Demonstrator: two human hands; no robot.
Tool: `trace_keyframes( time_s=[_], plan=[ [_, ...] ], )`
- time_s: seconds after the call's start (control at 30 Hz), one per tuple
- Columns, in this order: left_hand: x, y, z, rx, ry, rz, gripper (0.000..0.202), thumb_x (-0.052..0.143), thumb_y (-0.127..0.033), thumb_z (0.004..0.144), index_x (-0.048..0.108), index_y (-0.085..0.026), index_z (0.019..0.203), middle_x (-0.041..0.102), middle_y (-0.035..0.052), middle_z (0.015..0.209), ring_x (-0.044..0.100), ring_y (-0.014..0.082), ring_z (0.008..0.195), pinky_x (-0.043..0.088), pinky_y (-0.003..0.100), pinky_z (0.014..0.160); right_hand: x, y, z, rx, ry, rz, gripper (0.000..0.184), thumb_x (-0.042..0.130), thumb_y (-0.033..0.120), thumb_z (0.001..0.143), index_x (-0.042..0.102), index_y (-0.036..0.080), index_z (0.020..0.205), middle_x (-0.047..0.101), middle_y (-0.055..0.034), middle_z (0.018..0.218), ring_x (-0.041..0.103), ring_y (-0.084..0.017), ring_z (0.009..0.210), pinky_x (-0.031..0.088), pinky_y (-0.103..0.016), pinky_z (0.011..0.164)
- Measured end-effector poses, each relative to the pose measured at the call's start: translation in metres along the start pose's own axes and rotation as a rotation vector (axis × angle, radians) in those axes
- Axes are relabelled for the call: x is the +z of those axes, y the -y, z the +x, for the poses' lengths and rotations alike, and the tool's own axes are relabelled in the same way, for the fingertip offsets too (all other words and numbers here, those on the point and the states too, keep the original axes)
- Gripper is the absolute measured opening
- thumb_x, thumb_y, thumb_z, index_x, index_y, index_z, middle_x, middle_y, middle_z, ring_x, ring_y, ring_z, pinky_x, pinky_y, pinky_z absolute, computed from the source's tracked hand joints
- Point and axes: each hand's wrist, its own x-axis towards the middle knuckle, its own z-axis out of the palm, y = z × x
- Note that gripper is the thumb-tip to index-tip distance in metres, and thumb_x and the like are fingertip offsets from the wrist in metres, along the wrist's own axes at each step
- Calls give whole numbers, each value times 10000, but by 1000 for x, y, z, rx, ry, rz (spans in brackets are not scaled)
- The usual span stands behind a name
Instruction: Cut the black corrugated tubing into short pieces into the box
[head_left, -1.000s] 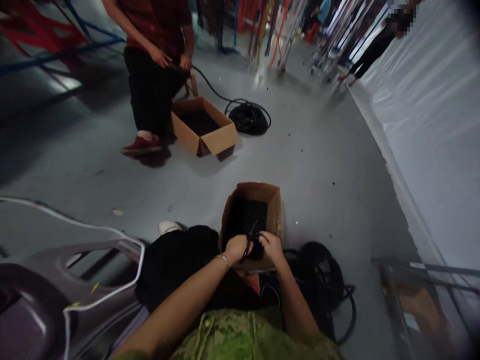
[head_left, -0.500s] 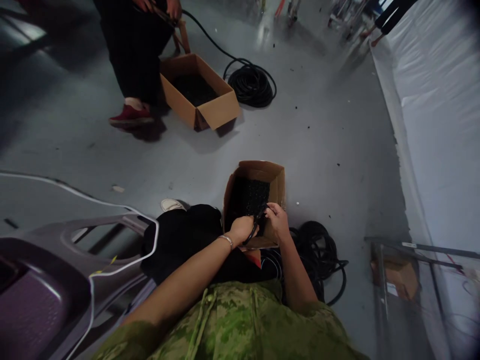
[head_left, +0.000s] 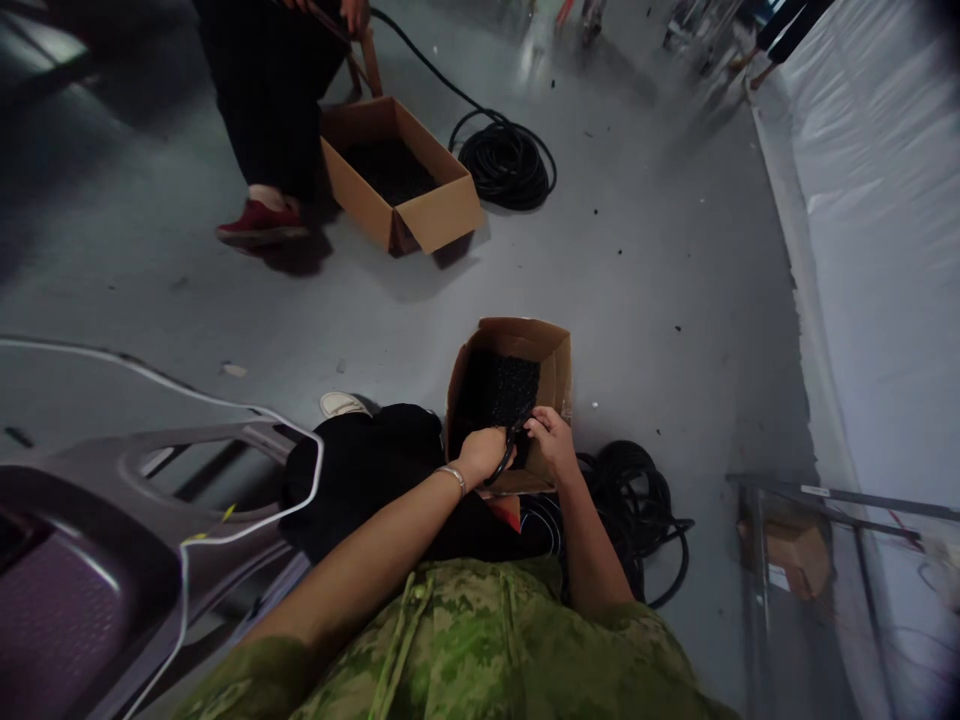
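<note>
A small open cardboard box [head_left: 556,352] stands on the grey floor in front of my knees, filled with small black pieces. My left hand [head_left: 481,453] is closed around a black cable [head_left: 508,457] at the box's near edge. My right hand [head_left: 553,440] pinches the same cable just to the right, over the box. A loose coil of black cable [head_left: 637,510] lies on the floor right of the box, under my right forearm.
Another person in dark trousers and a red shoe [head_left: 259,222] stands at the far left beside a larger cardboard box [head_left: 435,215]. A second black cable coil [head_left: 506,160] lies behind it. A grey plastic chair [head_left: 112,520] is at my left, a white sheet [head_left: 877,250] at right.
The view tipped downward, so the other person's upper body left the frame. My hands stayed at the box's near edge, shifting slightly along the cable.
</note>
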Motion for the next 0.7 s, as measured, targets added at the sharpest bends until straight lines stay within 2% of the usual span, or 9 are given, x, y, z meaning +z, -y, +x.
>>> trace_keyframes(
  time_s=[0.3, 0.7],
  plan=[
    [-2, -1, -1, 0, 16, 16, 357, 470, -341, 904, 684, -107, 1069, 717, 175, 1070, 698, 274, 975, 522, 307, 808, -2, 0, -1, -9, 11, 8, 238, 589, 352, 756, 596, 202, 940, 666, -6, 797, 602, -137, 663, 511, -268, 658],
    [-5, -2, -3, 0, 19, 30, 388, 425, -347, 922, 704, -105, 1040, 727, 176, 1034, 707, 273, 952, 529, 307, 772, 0, -5, 1, -9, 21, 13, 232, 587, 336, 760, 604, 201, 947, 672, -8, 796, 632, -152, 708, 516, -266, 655]
  ],
)
